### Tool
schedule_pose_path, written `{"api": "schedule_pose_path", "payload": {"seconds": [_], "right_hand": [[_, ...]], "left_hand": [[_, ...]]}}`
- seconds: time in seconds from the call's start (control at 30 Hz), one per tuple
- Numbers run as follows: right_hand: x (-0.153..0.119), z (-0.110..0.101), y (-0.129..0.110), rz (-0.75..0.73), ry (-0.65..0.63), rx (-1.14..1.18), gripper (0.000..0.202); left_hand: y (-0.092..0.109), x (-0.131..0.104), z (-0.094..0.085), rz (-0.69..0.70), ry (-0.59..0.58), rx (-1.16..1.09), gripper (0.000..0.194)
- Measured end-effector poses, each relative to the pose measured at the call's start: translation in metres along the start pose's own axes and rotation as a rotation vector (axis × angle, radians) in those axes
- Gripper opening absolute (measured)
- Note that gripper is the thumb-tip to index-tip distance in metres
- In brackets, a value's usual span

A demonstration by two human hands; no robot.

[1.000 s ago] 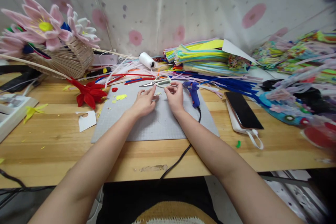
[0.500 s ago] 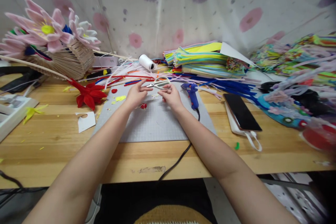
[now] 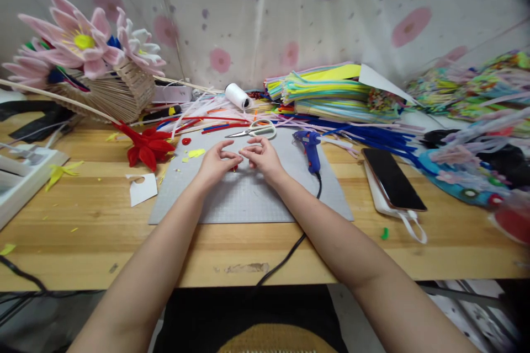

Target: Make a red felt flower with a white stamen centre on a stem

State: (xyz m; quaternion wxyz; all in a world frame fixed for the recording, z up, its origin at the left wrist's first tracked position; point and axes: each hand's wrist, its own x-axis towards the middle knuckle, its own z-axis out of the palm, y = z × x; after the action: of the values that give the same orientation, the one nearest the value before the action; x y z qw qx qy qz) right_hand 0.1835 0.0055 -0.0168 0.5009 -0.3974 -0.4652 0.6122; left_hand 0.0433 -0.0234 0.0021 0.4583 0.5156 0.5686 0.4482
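My left hand [image 3: 215, 163] and my right hand [image 3: 264, 161] meet low over the grey cutting mat [image 3: 248, 204]. Their fingertips come close together, each in a pinch. Whatever lies between them is too small to make out. Just below the fingertips is a small red piece [image 3: 234, 167], partly hidden by my left thumb. The scissors [image 3: 261, 130] with pale handles lie behind my hands, blades pointing left. Yellow scraps [image 3: 196, 153] and another small red piece [image 3: 186, 141] sit left of my left hand.
A blue glue gun [image 3: 309, 151] rests on the mat's right side. Beyond it is a phone [image 3: 393, 179] on a white power bank. At left are a red flower [image 3: 149, 146] and a white power strip [image 3: 31, 176]. Thread spool [image 3: 237, 96] and pipe-cleaner bundles [image 3: 331, 91] line the back.
My hands have left the scissors, which now lie at the back of the mat. Both hands have come nearer each other over the small red piece. The view has shifted slightly left.
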Motion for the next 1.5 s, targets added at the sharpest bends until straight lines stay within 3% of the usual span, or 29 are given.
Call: {"api": "schedule_pose_path", "payload": {"seconds": [0.17,0.47,0.73,1.5], "right_hand": [[0.0000,-0.0001,0.0032,-0.025,-0.006,-0.016,0.050],[-0.0013,0.0048,0.0086,-0.054,-0.033,-0.043,0.046],[-0.0020,0.0032,0.0083,-0.024,0.010,-0.040,0.044],[-0.0053,0.0012,0.0074,-0.008,-0.021,-0.086,0.043]], "left_hand": [[-0.0024,-0.0022,-0.0021,-0.045,0.018,-0.151,0.071],[0.0012,-0.0042,-0.0032,-0.059,0.079,-0.121,0.073],[-0.0046,-0.0023,-0.0079,-0.038,0.067,-0.122,0.088],[-0.0026,-0.0018,-0.0090,-0.057,0.092,-0.226,0.083]]}}
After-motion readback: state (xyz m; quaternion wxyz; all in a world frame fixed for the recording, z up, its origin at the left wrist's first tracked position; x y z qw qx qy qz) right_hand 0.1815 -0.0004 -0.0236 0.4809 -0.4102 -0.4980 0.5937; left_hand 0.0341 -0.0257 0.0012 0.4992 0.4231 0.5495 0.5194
